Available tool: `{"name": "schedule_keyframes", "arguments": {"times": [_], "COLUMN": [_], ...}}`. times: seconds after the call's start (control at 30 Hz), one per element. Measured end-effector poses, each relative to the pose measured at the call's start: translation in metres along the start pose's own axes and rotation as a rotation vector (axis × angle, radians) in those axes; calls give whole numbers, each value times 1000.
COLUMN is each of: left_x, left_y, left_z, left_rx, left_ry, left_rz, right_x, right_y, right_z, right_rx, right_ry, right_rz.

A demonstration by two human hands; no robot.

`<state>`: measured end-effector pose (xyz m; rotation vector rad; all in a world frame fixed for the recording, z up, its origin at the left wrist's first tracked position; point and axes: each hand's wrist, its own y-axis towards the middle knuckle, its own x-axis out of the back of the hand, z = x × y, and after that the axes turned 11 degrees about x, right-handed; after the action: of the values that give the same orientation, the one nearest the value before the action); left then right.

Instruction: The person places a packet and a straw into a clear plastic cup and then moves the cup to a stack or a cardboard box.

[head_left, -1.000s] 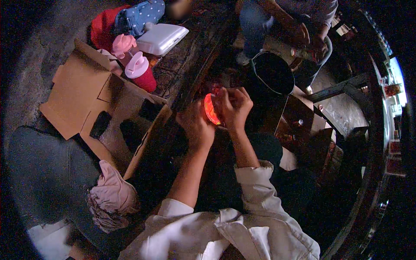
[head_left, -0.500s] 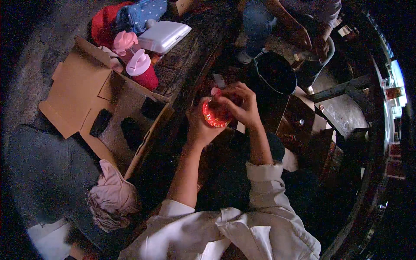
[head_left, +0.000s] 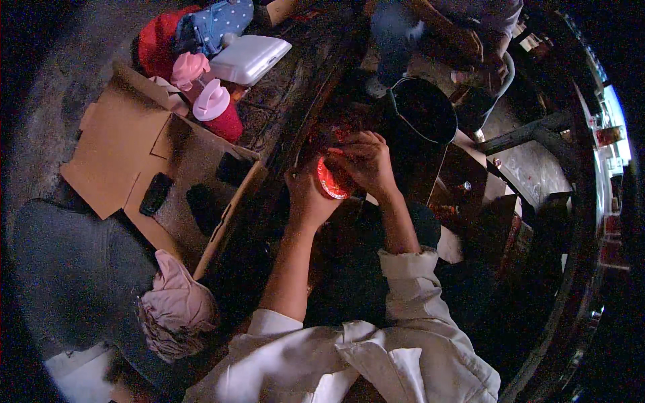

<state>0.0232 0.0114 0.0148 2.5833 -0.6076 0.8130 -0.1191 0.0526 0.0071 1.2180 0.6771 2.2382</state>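
Red piece: one, round and shiny (head_left: 340,184), held between the two hands, at mid-view; what it is cannot be told.
Hands at work: two.
Left grip: left hand (head_left: 309,198) closed around the red piece's left side.
Right grip: right hand (head_left: 373,164), fingers bent together at its upper edge; cannot tell whether they pinch anything.
In the way: right fingers hide the piece's upper part, left hand its left side.
Cups: two with pink lids (head_left: 213,101), side by side, beyond the box.
Cardboard box: one (head_left: 127,151), flap open, left of the hands.
Foam container: one, white (head_left: 252,59), near the cups.
Cloths: blue dotted (head_left: 213,30), against a red one (head_left: 158,43).
Bucket: one, dark (head_left: 424,111), right of the hands.
Co-worker: one seated person (head_left: 494,20) beyond the bucket, hands close together.
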Motion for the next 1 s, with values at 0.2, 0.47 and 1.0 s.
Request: {"name": "schedule_keyframes", "arguments": {"times": [0.2,0.47,1.0], "left_x": [-4,-21,-8], "left_y": [-1,-2,-1], "left_z": [1,22,14], "left_rx": [65,118,55], "left_ry": [31,5,76], "left_rz": [50,46,-112], "right_x": [1,-8,-31], "right_y": [-1,-3,-3], "right_z": [5,12,15], "right_rx": [-25,-255,-419], "right_ry": [-18,223,110], "right_rz": [10,-127,-145]}}
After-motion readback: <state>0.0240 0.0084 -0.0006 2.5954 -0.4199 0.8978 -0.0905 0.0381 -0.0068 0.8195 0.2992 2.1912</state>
